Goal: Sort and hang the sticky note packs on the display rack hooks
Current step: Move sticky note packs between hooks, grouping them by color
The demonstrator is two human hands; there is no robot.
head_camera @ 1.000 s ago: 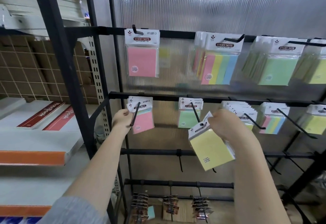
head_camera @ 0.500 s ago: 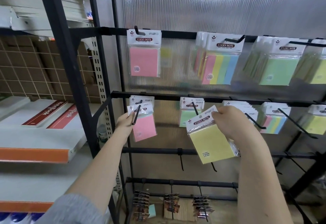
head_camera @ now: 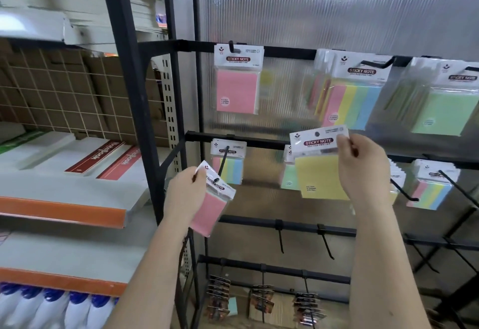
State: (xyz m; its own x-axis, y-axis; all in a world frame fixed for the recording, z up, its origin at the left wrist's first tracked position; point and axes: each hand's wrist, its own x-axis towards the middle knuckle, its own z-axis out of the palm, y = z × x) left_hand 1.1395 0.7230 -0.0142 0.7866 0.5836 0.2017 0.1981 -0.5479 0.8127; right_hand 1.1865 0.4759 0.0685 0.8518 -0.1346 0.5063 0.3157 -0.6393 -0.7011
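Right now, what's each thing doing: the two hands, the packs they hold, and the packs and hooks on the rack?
left hand: pinches the pink pack's header
pink pack: held tilted, off any hook
right hand: pinches the yellow pack's header
yellow pack: held upright, not hung
top-row pink pack: hanging on its hook
multicolour pack: hanging on the second bar's left hook
third bar's hooks: empty
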